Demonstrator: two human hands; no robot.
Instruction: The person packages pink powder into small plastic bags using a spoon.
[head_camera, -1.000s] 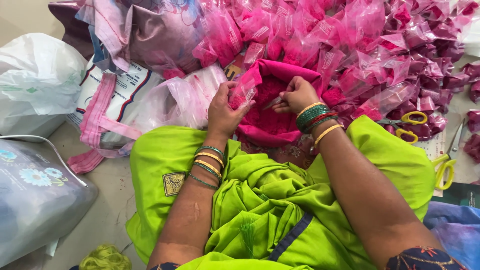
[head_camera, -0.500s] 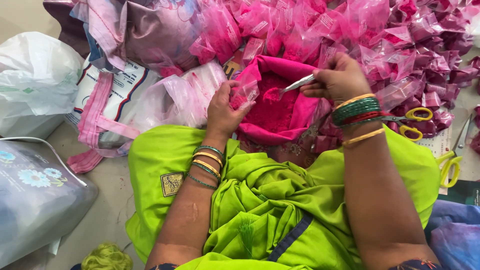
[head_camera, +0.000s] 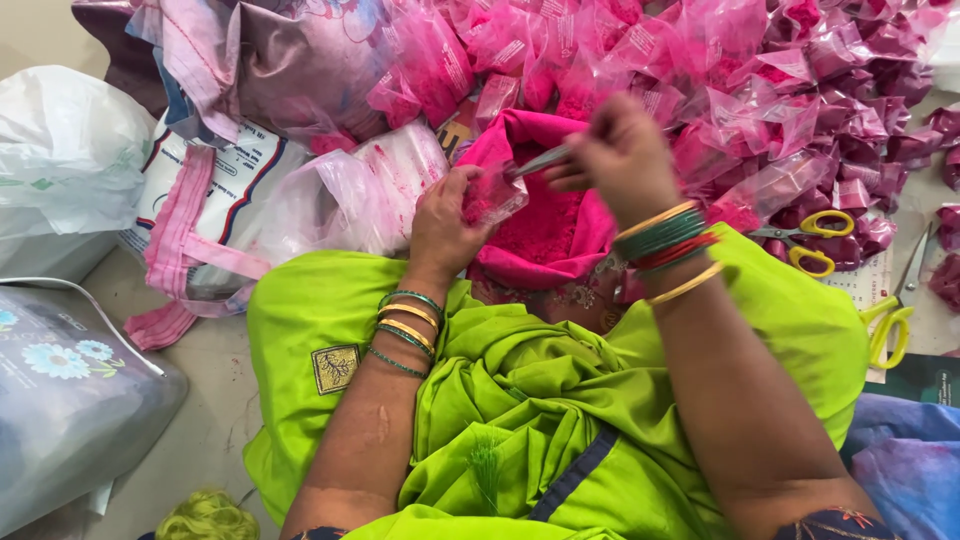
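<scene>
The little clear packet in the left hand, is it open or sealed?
Open, it seems: the small clear packet in the left hand meets the spoon held by the right hand.

Bright even light, soft shadows, right hand (head_camera: 620, 150) motion-blurred

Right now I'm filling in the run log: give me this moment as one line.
left hand: holds small clear packet | right hand: holds metal spoon at packet mouth | below: pink powder in pink bag | right: scissors

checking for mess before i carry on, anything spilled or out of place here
Nothing looks spilled. The pink powder sits inside its open pink bag. Filled packets lie in a loose heap, and two yellow-handled scissors lie open at its edge, close to the right arm.
</scene>
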